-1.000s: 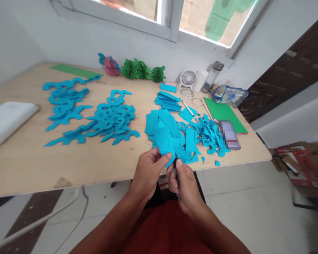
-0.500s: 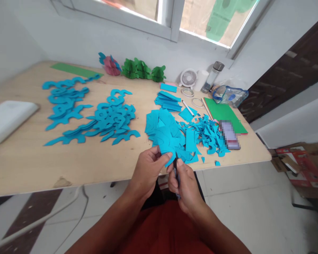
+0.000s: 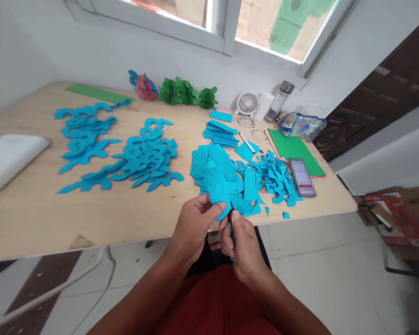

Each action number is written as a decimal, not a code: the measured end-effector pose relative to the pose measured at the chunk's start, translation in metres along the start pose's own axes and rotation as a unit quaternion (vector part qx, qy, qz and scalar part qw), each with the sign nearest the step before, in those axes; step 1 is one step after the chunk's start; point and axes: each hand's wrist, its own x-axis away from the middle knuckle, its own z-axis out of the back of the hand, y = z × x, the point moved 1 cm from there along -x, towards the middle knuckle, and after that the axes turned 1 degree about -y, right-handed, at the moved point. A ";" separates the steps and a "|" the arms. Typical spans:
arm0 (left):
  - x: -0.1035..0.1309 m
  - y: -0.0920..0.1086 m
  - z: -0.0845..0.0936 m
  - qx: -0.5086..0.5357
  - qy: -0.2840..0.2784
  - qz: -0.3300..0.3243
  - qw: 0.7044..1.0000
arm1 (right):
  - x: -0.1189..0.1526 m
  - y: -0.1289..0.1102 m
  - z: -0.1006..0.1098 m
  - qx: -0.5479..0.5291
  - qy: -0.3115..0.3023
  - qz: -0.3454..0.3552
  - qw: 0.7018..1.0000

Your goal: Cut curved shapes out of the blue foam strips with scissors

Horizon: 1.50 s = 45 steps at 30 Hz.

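Between the thumb and fingers of my left hand (image 3: 194, 219) is a rounded blue paper piece (image 3: 219, 207), held over the table's front edge. My right hand (image 3: 240, 237) is closed around a dark cutting tool (image 3: 231, 223), seemingly scissors, whose tip touches the paper's right side. The fingers hide most of the tool. Just beyond both hands lies a heap of blue paper (image 3: 214, 167). Small blue scraps (image 3: 274, 177) are scattered to its right. Wavy blue cutouts (image 3: 146, 153) are piled left of the heap.
On the wooden table (image 3: 132, 218) are more cutouts (image 3: 87, 132), a white object (image 3: 14, 158), a phone (image 3: 301, 177), green sheets (image 3: 296, 151) and a pen (image 3: 247, 142). Paper ornaments (image 3: 178, 91), a small fan (image 3: 247, 103), a bottle (image 3: 279, 101) and a clear pouch (image 3: 302, 125) stand along the back.
The view has shifted very slightly. Both hands keep their hold, and the dark tool has moved a little against the paper's right side.
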 end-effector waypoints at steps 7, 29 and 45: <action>-0.001 -0.003 0.003 0.008 -0.006 0.008 1.000 | 0.000 0.000 0.001 0.012 0.001 -0.009 1.000; -0.001 -0.004 0.004 -0.016 -0.029 0.005 0.999 | 0.000 -0.001 0.000 0.030 0.019 -0.014 0.999; -0.001 -0.003 0.003 -0.053 -0.025 -0.010 0.998 | -0.002 -0.002 0.002 0.050 0.016 -0.011 0.999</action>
